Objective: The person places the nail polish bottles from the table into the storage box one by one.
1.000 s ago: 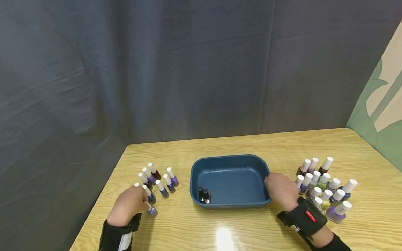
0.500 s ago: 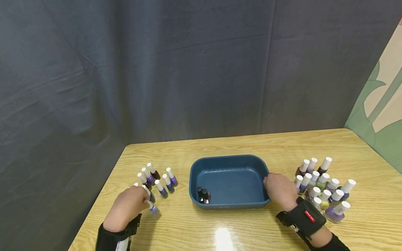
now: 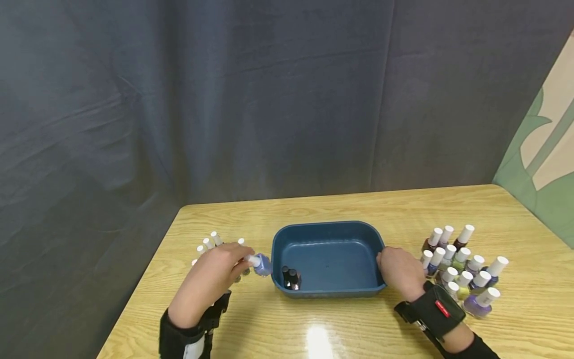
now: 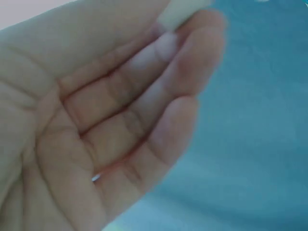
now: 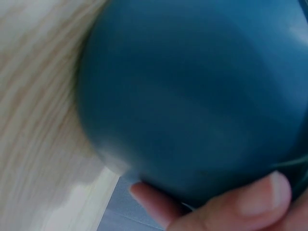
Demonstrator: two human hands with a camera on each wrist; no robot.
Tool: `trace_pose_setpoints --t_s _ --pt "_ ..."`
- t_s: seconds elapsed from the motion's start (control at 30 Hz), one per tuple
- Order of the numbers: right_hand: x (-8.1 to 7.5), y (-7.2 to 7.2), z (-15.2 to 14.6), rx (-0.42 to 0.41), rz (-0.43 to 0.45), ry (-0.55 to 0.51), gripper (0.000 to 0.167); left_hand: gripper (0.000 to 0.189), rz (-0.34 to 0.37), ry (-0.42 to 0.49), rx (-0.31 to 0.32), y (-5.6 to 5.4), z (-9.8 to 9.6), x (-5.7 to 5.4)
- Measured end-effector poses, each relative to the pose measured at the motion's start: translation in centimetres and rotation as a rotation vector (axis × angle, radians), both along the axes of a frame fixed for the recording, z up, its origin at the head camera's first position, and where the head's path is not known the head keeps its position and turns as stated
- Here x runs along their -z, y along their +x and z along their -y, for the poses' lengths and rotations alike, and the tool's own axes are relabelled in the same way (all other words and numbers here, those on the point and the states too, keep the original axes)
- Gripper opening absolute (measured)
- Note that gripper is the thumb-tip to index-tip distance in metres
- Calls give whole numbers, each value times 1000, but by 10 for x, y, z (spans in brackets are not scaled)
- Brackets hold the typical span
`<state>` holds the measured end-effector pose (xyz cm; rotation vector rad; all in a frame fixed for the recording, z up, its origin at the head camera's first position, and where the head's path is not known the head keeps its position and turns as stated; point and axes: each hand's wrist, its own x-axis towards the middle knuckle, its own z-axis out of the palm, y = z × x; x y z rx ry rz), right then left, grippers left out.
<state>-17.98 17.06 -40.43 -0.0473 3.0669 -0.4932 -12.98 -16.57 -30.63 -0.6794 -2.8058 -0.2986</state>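
1. Dark grey-blue cloth (image 3: 287,99) hangs behind a pale wood-grain tabletop (image 3: 264,329), with a green-and-cream patterned wall (image 3: 551,149) at the far right.
2. Left of centre, the small pale-blue nail-polish bottle with a white cap (image 3: 262,265) is off the surface, just beside the left rim of the dark blue rectangular plastic tray (image 3: 332,271). Whether it touches that rim, I cannot tell.
3. Its cap is pinched between the thumb and fingertips of the left hand (image 3: 213,276), probably because the slim cap makes a handy handle. The bottle is tilted, body towards the tray; the remaining fingers curve loosely.
4. At the tray's right end, the right hand (image 3: 401,271) grips the rim, likely to steady it. Its knuckles face up and the forearm slants in from the lower right.
5. Two black-capped bottles (image 3: 292,279) stand close together in the tray's near left corner.
6. White-capped bottles (image 3: 216,238) are partly hidden behind the left hand; a denser cluster of white-capped bottles in mixed colours (image 3: 464,278) stands right of the tray, presumably set aside within reach.
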Motion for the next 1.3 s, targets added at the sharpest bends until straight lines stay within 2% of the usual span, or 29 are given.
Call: trace_pose_setpoints --t_s 0.13,0.27,0.37,0.5,0.67,0.9,1.0,1.2,1.3 --pt "1 0 -1 12 18 -1 35 14 -65 44 82 -10 -22 -4" --pt "1 -1 0 26 27 -1 35 9 -83 32 173 -19 -43 -2" --pt "0 -1 0 33 34 2 35 2 -75 -20 233 -24 -56 6" --pt "0 -1 1 35 33 1 35 4 -40 -91 275 -31 -69 21" --pt "0 -1 1 34 31 -6 34 7 9 -149 278 -36 -77 37" --pt "0 -1 1 36 33 2 35 24 76 -155 270 -39 -82 44" --pt "0 -1 0 24 13 -1 35 23 80 -162 264 -40 -84 47" --pt "2 1 0 0 -22 -2 36 7 95 -213 243 -41 -89 52" --pt "2 1 0 -3 -24 -1 36 7 106 -220 238 -41 -90 53"
